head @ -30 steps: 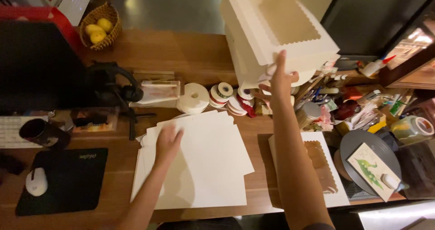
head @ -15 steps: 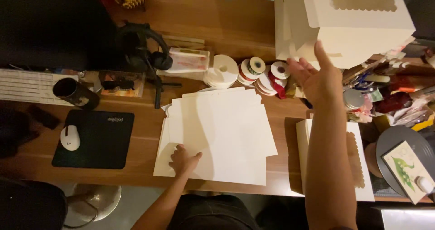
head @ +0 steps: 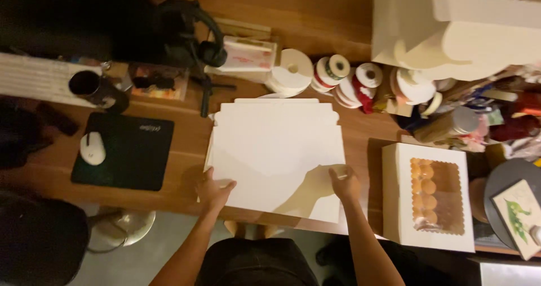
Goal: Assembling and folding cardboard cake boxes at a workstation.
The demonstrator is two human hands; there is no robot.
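- The left hand [head: 214, 189] is pressing its spread, released fingers on the flat white cardboard sheets [head: 276, 151].
- The right hand [head: 344, 182] is grasping their near right corner on the tabletop [head: 180, 167].

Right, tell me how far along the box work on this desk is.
Done: one closed white box with a scalloped window lies at the right, round baked goods showing through, and assembled white boxes are stacked at the back. In hand: the left hand and right hand rest on the near edge of a stack of flat white box blanks. Left: those blanks are all unfolded, and the ribbon spools sit untouched.
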